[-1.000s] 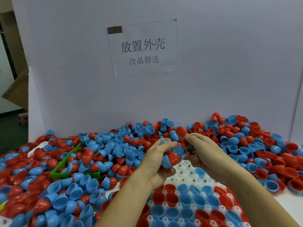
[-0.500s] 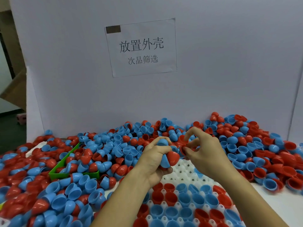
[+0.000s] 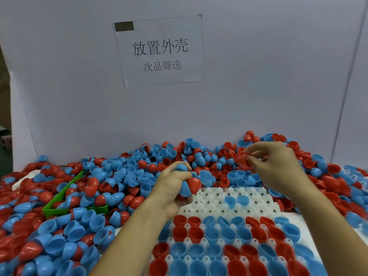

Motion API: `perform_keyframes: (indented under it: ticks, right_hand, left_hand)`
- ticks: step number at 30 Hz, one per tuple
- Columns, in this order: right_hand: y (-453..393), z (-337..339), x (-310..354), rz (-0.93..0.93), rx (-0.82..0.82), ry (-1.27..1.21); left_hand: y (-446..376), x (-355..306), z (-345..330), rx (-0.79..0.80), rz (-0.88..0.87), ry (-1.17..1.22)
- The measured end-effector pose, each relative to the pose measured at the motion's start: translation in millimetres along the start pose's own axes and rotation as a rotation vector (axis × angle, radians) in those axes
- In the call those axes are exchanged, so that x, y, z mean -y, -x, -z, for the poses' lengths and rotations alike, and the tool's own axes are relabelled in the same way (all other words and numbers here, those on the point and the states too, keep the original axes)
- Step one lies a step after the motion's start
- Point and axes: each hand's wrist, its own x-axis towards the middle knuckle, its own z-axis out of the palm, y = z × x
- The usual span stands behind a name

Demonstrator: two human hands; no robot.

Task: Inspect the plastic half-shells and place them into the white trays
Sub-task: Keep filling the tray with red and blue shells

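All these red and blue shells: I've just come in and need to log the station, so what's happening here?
A person is sorting plastic half-shells from a big loose pile into a white tray. The left hand grips a bunch of blue and red shells, while the right hand pinches a single red shell above the pile. The tray's near rows are filled; its far rows are mostly bare.

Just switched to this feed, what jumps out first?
A sea of red and blue half-shells heaped along the white backboard, half burying a green bin at left. In the middle, the left hand grips several shells while the right hand pinches a red shell above the part-filled white tray.
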Motion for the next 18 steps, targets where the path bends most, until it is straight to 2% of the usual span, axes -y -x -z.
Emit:
perform_keyframes:
  ticks: [3, 9, 13, 18]
  right_hand:
    - [-2, 13, -25, -0.069, 0.057, 0.137]
    - [-5, 25, -56, -0.135, 0.356, 0.503]
    - [3, 8, -70, -0.177, 0.555, 0.649]
    - [5, -3, -82, -0.159, 0.623, 0.712]
  left_hand:
    - [-1, 0, 0, 0.007, 0.007, -0.001]
    - [1, 3, -3, 0.037, 0.014, -0.016]
    - [1, 1, -3, 0.035, 0.014, -0.014]
    - [1, -2, 0, 0.031, 0.014, 0.003]
